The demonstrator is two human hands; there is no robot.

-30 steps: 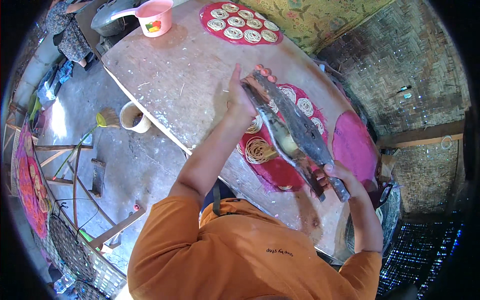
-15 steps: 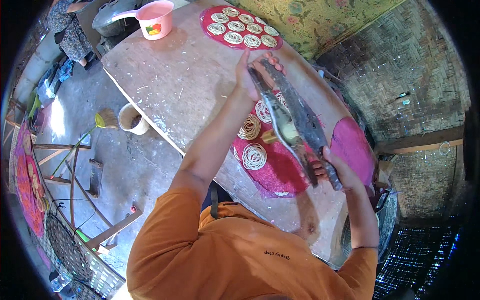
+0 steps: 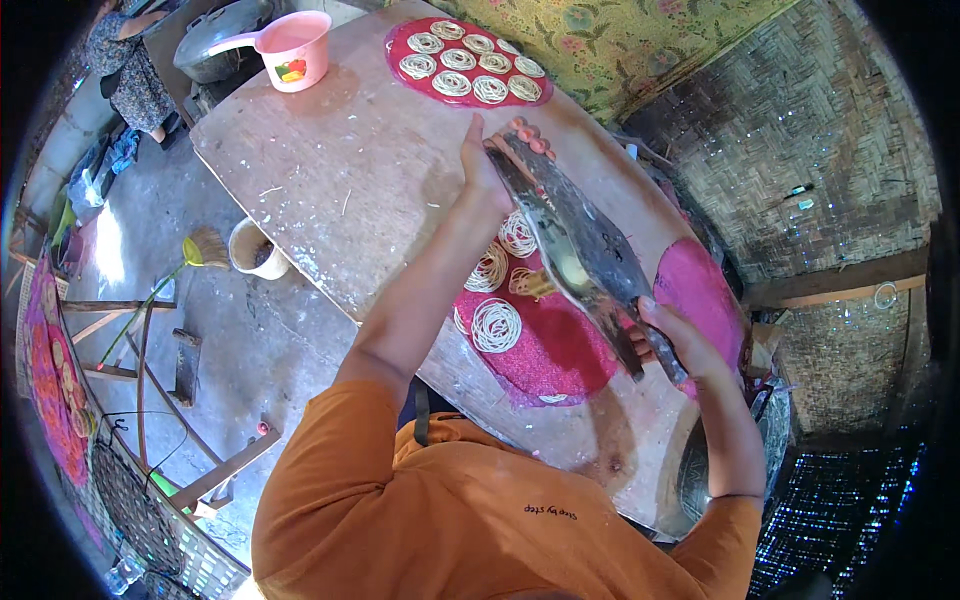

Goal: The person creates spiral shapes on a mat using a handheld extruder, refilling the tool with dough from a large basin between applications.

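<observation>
Both my hands grip a long dark wooden hand press [image 3: 598, 235] made of two bars, held slantwise over the table. My left hand [image 3: 484, 178] wraps its far end; the fingertips show past the upper bar. My right hand [image 3: 683, 342] closes around the near end, thumb on top and fingers beneath. A pale rounded piece sits between the bars, and a brass-coloured nozzle [image 3: 538, 281] sticks out on the left. Below it lies a red mesh sheet [image 3: 565, 365] with thin pale strand coils [image 3: 497, 325]. The press hides part of the sheet.
A round red sheet [image 3: 397, 45] with several coils lies at the table's far end. A pink dipper [image 3: 297, 60] stands at the far left. On the right is a pink sheet [image 3: 695, 290]. A pail [image 3: 255, 248] and a broom [image 3: 205, 248] are on the floor; a person [image 3: 130, 75] is beyond.
The two bars have come closer together. Yellowish strands now show around the nozzle above the sheet. The whole view has shifted slightly.
</observation>
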